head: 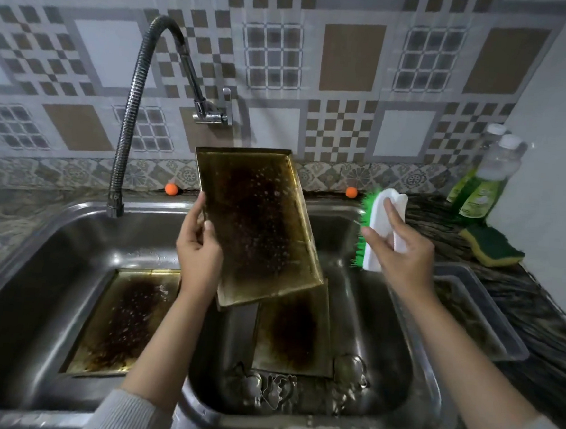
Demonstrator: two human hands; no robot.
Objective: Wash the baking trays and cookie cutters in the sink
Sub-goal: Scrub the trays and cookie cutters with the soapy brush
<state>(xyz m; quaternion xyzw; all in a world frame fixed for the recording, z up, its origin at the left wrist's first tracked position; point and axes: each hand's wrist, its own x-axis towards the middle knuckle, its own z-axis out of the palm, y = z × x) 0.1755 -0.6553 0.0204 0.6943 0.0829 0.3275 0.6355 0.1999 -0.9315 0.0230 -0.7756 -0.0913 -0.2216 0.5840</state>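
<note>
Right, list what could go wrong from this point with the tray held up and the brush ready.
1. The left hand grips the stained rectangular metal baking tray by one edge only, tilted above the steel sink; scrubbing pressure may twist it loose.
2. If dropped, it would likely hit the metal cookie cutters below.
3. The right hand pinches the white green-bristled scrubbing brush loosely; it may slip.

Dark counter with sponge, soap bottles, tray.

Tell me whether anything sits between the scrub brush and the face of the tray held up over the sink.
Nothing visible does. The scrub brush in the right hand is beside the held tray, with open air between bristles and tray.
</note>
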